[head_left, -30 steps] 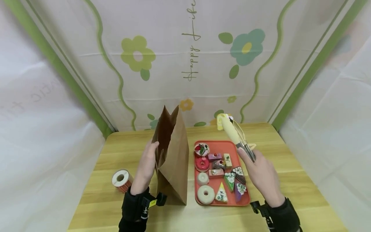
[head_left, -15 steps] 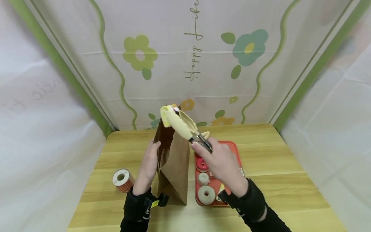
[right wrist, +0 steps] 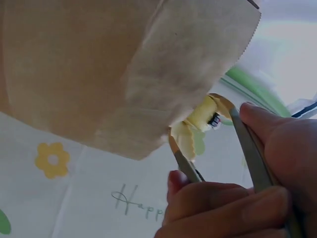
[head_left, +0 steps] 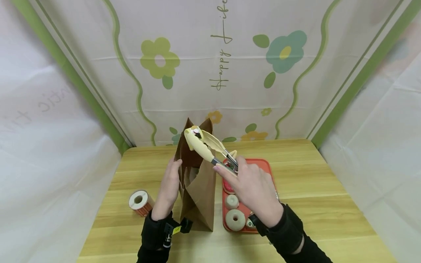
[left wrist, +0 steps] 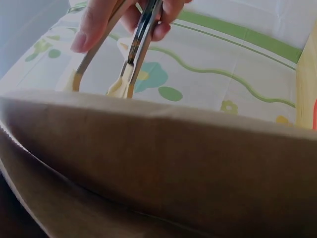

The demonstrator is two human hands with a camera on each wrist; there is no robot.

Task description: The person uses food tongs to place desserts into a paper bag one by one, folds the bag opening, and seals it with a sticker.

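A brown paper bag (head_left: 201, 197) stands upright with its mouth open. My left hand (head_left: 169, 184) holds its left side, thumb at the rim, other fingers mostly hidden. My right hand (head_left: 254, 182) grips metal tongs (head_left: 223, 162) with cream tips, one arm under the thumb and the other under the fingers. At the tips, over the bag's mouth, is a small yellow toy cake (right wrist: 200, 116) with a dark and white topping, partly hidden by the bag in the right wrist view. In the left wrist view the tips dip behind the bag's rim (left wrist: 163, 111).
Right of the bag lies a red tray (head_left: 264, 162) of toy sweets, partly under my right arm; a white doughnut (head_left: 235, 220) shows at its front. On the left stands a roll of labels (head_left: 139, 201). A printed curtain (head_left: 197, 73) rises behind the table (head_left: 296, 157).
My right hand has carried the tongs and yellow cake from above the tray leftward over the bag, then slightly lower. The tongs' arms now stand wider apart. My left hand stays at the bag.
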